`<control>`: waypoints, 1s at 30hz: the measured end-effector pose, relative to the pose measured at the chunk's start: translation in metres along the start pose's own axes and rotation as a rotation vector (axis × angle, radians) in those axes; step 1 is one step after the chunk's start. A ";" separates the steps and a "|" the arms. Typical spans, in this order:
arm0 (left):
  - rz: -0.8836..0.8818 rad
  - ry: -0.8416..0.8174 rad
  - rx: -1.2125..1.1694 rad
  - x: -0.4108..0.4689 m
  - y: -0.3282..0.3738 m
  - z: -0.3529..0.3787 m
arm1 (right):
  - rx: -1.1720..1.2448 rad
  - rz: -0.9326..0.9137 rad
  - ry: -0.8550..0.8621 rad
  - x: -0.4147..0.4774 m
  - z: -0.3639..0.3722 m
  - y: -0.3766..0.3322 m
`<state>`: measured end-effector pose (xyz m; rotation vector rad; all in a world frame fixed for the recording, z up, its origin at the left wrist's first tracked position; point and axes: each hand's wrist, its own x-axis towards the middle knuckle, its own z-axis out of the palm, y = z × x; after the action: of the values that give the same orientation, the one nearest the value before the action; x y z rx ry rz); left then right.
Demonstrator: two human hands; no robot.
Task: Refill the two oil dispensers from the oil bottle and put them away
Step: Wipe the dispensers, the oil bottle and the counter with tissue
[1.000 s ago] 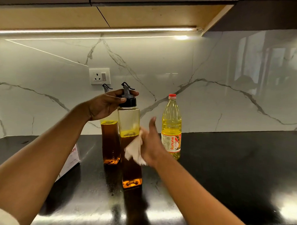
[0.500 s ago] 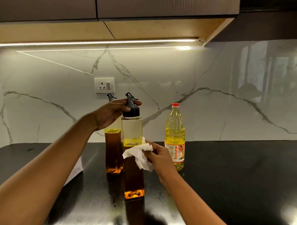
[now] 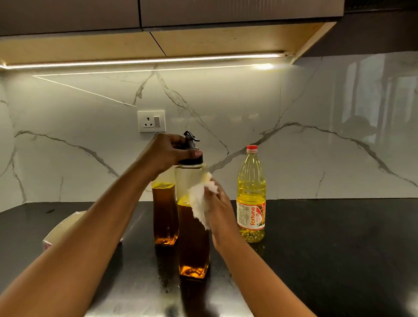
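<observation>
Black glossy tabletop (image 3: 319,247) was seen butted against a white marble-look backsplash (image 3: 299,162); glare was reflected along its near edge. Three containers were stood upright on it, mid-frame. Near dispenser (image 3: 193,244): square clear body, filled most of the way with dark amber oil, black pourer cap. Far dispenser (image 3: 164,216) was set just behind and left of it, similar fill; contact between the two could not be told. Oil bottle (image 3: 251,198), yellow oil, red cap, red-and-white label, was placed right of both, apart. A pale box (image 3: 63,228) was laid at the left, partly hidden.
</observation>
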<state>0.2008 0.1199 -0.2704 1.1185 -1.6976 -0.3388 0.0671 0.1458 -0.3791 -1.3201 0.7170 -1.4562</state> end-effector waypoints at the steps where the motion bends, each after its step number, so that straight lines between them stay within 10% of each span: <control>1: -0.010 -0.022 -0.032 0.001 0.001 0.000 | -0.023 -0.047 -0.001 0.007 0.008 -0.009; 7: 0.014 -0.058 -0.143 0.005 -0.006 -0.003 | -0.204 -0.156 0.013 -0.005 0.031 0.020; 12: -0.030 -0.242 -0.218 0.016 -0.013 -0.012 | -0.192 0.445 0.036 -0.040 0.008 0.093; 19: -0.017 -0.394 -0.337 0.024 -0.030 -0.025 | 0.002 -0.014 0.062 0.024 0.036 -0.015; 26: -0.018 -0.571 -0.537 0.032 -0.043 -0.026 | -0.107 0.559 -0.006 -0.018 -0.026 0.075; 30: -0.032 -0.608 -0.645 0.031 -0.050 -0.026 | 0.101 0.435 -0.093 0.009 -0.016 0.043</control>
<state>0.2475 0.0757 -0.2744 0.5800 -1.8678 -1.2456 0.0653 0.1203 -0.4184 -1.0650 0.8001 -1.0604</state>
